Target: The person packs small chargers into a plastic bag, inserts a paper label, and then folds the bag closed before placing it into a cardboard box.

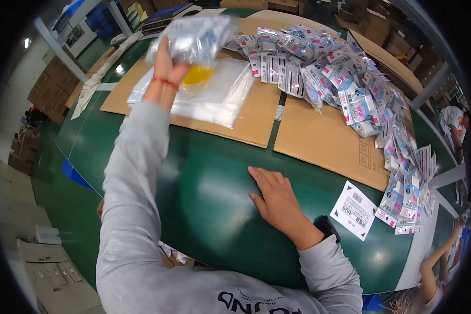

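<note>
My left hand point(168, 67) is stretched out to the far left, closed on a clear plastic bag point(201, 39) with small packs inside; motion blurs the bag. Under that arm lies a stack of flat clear plastic bags point(220, 102), with a round yellow piece point(197, 75) on top. Palm down on the green tabletop point(209, 193), my right hand point(277, 199) rests with its fingers stretched and holds nothing. Close to its wrist is a white printed label sheet point(354, 210).
A large heap of small blister packs point(319, 63) spreads over cardboard sheets point(319, 138) at the far right and down the right edge. Metal posts point(63, 49) stand at the table's corners. Another person's arm point(432, 267) reaches in at the lower right.
</note>
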Demonstrator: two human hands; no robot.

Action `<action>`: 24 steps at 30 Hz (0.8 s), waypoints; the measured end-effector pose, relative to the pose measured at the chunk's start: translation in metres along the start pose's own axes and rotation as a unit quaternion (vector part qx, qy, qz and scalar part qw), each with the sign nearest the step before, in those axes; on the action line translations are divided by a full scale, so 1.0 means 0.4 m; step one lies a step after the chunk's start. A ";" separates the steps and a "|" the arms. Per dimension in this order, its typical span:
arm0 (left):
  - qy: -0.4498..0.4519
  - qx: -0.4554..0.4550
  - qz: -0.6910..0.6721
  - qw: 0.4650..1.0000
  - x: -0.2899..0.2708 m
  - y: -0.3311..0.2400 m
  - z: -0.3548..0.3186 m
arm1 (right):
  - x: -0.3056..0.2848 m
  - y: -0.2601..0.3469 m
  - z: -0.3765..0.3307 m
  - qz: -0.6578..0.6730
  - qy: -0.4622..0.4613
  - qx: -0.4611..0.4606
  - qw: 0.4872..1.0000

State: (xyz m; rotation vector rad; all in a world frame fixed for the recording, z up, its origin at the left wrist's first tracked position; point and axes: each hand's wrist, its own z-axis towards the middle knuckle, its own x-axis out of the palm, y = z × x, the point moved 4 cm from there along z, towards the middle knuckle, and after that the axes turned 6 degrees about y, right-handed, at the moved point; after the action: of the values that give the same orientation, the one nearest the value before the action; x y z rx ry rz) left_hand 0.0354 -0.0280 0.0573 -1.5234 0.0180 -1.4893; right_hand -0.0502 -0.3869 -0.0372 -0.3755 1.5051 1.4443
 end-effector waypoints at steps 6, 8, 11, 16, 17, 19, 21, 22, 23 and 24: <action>-0.022 0.022 0.355 0.934 -0.061 0.060 0.106 | -0.011 -0.016 -0.001 -0.016 0.028 0.015 0.999; 0.063 -0.008 0.487 0.871 -0.069 0.112 0.055 | -0.004 -0.024 -0.001 -0.031 0.032 0.020 0.999; 0.113 0.052 0.794 0.595 -0.122 0.106 -0.029 | -0.011 -0.016 0.003 -0.028 0.037 0.027 0.999; 0.165 0.132 0.769 0.603 -0.196 0.123 -0.067 | -0.010 -0.021 0.006 -0.021 0.039 0.028 0.999; 0.146 0.075 0.783 0.600 -0.188 0.116 -0.053 | -0.010 -0.023 0.005 -0.024 0.040 0.029 0.998; 0.128 0.021 0.793 0.595 -0.170 0.091 -0.017 | -0.009 -0.023 0.004 -0.023 0.042 0.028 0.998; 0.135 0.038 0.770 0.623 -0.164 0.041 0.028 | -0.006 -0.017 0.000 -0.022 0.040 0.031 0.998; 0.140 0.039 0.768 0.624 -0.147 0.032 0.033 | -0.004 -0.017 0.001 -0.018 0.040 0.029 0.999; 0.115 0.051 0.719 0.683 -0.132 0.014 0.041 | -0.003 -0.017 0.002 -0.014 0.040 0.026 0.999; 0.087 0.064 0.666 0.738 -0.119 -0.004 0.046 | -0.003 -0.016 0.003 -0.009 0.040 0.020 0.999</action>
State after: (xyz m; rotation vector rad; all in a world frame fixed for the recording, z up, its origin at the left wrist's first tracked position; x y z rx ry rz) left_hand 0.0368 0.0125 0.0264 -0.7980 0.9110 -0.3923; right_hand -0.0442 -0.3878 -0.0399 -0.4254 1.5884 1.3970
